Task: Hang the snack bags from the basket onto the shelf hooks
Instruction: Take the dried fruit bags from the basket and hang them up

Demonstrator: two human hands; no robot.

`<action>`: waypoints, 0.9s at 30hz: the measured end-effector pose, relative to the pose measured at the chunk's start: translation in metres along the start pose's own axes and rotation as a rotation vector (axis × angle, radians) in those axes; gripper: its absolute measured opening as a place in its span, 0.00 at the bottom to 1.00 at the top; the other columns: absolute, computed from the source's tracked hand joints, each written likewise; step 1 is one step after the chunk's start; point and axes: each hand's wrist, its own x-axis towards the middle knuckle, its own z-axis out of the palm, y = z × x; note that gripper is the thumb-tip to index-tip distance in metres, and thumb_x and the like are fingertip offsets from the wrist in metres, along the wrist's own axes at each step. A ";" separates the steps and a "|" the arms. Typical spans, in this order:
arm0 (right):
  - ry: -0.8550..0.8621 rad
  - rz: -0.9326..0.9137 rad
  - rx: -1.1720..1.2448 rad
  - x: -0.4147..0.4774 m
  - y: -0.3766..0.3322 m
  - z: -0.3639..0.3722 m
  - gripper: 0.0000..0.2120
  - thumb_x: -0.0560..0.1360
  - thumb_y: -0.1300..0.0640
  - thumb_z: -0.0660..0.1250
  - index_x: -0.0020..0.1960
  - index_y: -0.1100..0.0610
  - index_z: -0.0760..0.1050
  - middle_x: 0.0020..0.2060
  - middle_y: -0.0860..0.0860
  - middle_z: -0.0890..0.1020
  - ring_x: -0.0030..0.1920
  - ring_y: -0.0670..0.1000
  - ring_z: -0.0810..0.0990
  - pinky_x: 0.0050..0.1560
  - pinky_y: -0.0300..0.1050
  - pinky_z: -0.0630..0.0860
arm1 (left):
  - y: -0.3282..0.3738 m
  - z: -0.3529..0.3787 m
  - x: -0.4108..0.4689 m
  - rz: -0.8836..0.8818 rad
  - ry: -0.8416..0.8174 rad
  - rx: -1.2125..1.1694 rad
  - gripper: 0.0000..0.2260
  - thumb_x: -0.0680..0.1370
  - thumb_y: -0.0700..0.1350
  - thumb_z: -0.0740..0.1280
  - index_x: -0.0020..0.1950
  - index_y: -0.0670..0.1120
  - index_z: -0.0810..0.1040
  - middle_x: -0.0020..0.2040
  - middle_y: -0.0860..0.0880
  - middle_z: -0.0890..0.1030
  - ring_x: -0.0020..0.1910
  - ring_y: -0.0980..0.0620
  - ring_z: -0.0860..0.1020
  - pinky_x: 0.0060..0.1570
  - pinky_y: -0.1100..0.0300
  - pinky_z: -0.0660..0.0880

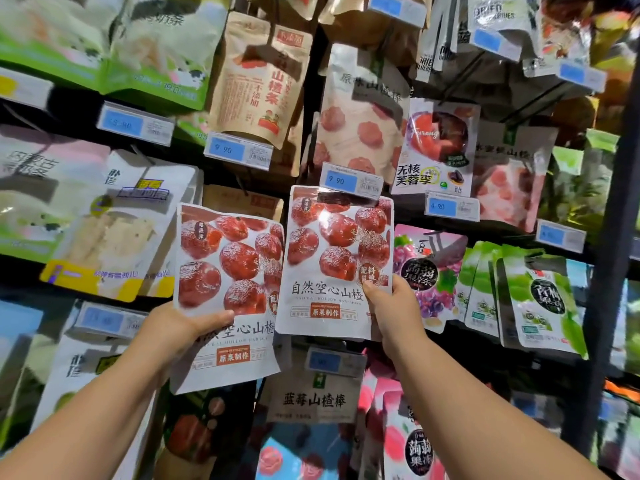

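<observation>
The person's left hand (pixel 180 329) grips one red-and-white hawthorn pouch, the left bag (pixel 221 258), with the thumb across its front low down and the fingers curled behind. The right hand (pixel 393 310) pinches a matching right bag (pixel 332 244) at its lower right edge, thumb on the face. The right bag is raised against the shelf, its top edge tucked just under a blue price label (pixel 350 180). I can't make out the hook behind that label. The left bag sits just beside it, a little lower and nearer. These pouches look light, glossy and floppy, so I'd judge they bend and slip when held only at the bottom. A hold near the top, close to the hang hole, should steer one onto a hook better. The basket is out of sight.
</observation>
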 end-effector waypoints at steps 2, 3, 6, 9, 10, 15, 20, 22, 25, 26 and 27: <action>0.000 0.008 0.007 -0.001 0.001 -0.001 0.04 0.78 0.61 0.67 0.52 0.54 0.77 0.46 0.55 0.85 0.48 0.58 0.85 0.51 0.60 0.82 | 0.002 -0.003 0.000 0.026 0.014 -0.011 0.15 0.63 0.40 0.81 0.48 0.44 0.84 0.43 0.48 0.86 0.45 0.42 0.84 0.46 0.53 0.77; -0.001 0.016 0.003 -0.001 0.002 -0.002 0.05 0.78 0.61 0.68 0.52 0.53 0.77 0.46 0.55 0.86 0.48 0.58 0.85 0.51 0.62 0.82 | 0.004 -0.003 -0.001 0.036 0.013 -0.008 0.15 0.64 0.40 0.80 0.49 0.44 0.84 0.43 0.48 0.86 0.44 0.43 0.84 0.43 0.54 0.76; 0.012 0.032 -0.040 0.000 0.004 -0.003 0.05 0.78 0.59 0.68 0.53 0.54 0.77 0.47 0.55 0.85 0.48 0.58 0.85 0.52 0.63 0.81 | 0.003 -0.003 0.001 0.021 0.005 0.006 0.25 0.55 0.49 0.83 0.49 0.43 0.85 0.43 0.48 0.86 0.43 0.43 0.84 0.45 0.51 0.78; 0.033 0.047 -0.082 0.007 0.004 -0.001 0.03 0.77 0.59 0.69 0.49 0.53 0.77 0.46 0.55 0.85 0.49 0.59 0.84 0.54 0.63 0.80 | 0.004 -0.003 0.002 -0.011 -0.009 0.023 0.34 0.46 0.56 0.84 0.48 0.44 0.85 0.43 0.47 0.87 0.44 0.41 0.85 0.53 0.42 0.79; 0.046 0.055 -0.104 0.010 0.003 0.000 0.03 0.77 0.59 0.69 0.47 0.52 0.76 0.46 0.55 0.84 0.49 0.59 0.84 0.54 0.63 0.80 | 0.004 -0.003 0.002 -0.022 -0.013 0.012 0.33 0.46 0.54 0.85 0.48 0.43 0.85 0.43 0.47 0.87 0.44 0.41 0.85 0.53 0.41 0.79; 0.054 0.119 -0.191 0.021 0.010 0.008 0.09 0.76 0.54 0.69 0.54 0.55 0.76 0.53 0.57 0.82 0.53 0.61 0.81 0.56 0.63 0.79 | 0.011 -0.012 -0.001 -0.017 0.014 0.013 0.23 0.55 0.47 0.83 0.46 0.42 0.85 0.42 0.46 0.87 0.44 0.40 0.84 0.54 0.39 0.79; 0.091 0.132 -0.343 0.016 0.007 0.004 0.16 0.78 0.50 0.67 0.61 0.55 0.73 0.48 0.52 0.80 0.49 0.56 0.78 0.48 0.50 0.76 | 0.012 -0.024 0.004 0.006 0.040 0.006 0.30 0.50 0.53 0.84 0.48 0.43 0.85 0.44 0.47 0.87 0.46 0.41 0.84 0.57 0.39 0.78; 0.146 0.132 -0.442 0.012 0.005 -0.002 0.17 0.77 0.50 0.68 0.63 0.54 0.70 0.48 0.51 0.77 0.47 0.55 0.78 0.44 0.47 0.73 | 0.014 -0.027 0.008 0.013 -0.002 -0.014 0.39 0.41 0.60 0.84 0.48 0.45 0.86 0.46 0.47 0.87 0.47 0.41 0.84 0.58 0.39 0.77; 0.162 0.022 -0.578 -0.002 -0.004 -0.005 0.24 0.76 0.48 0.70 0.67 0.51 0.65 0.59 0.52 0.73 0.55 0.55 0.75 0.50 0.48 0.73 | 0.021 -0.021 0.011 0.023 -0.068 -0.071 0.37 0.39 0.60 0.84 0.45 0.48 0.87 0.46 0.45 0.87 0.49 0.41 0.84 0.60 0.41 0.76; 0.158 -0.028 -0.615 -0.006 -0.005 -0.006 0.24 0.76 0.47 0.70 0.66 0.50 0.65 0.61 0.52 0.71 0.59 0.55 0.73 0.54 0.50 0.73 | 0.026 -0.016 0.009 0.019 -0.095 -0.079 0.34 0.41 0.59 0.85 0.43 0.48 0.87 0.45 0.44 0.87 0.48 0.41 0.84 0.60 0.42 0.76; 0.153 -0.089 -0.638 -0.010 -0.006 -0.006 0.22 0.76 0.45 0.70 0.64 0.49 0.67 0.60 0.50 0.71 0.61 0.54 0.72 0.57 0.51 0.72 | 0.031 -0.009 0.006 0.012 -0.124 -0.087 0.31 0.43 0.56 0.85 0.42 0.47 0.87 0.45 0.43 0.86 0.48 0.40 0.84 0.60 0.42 0.76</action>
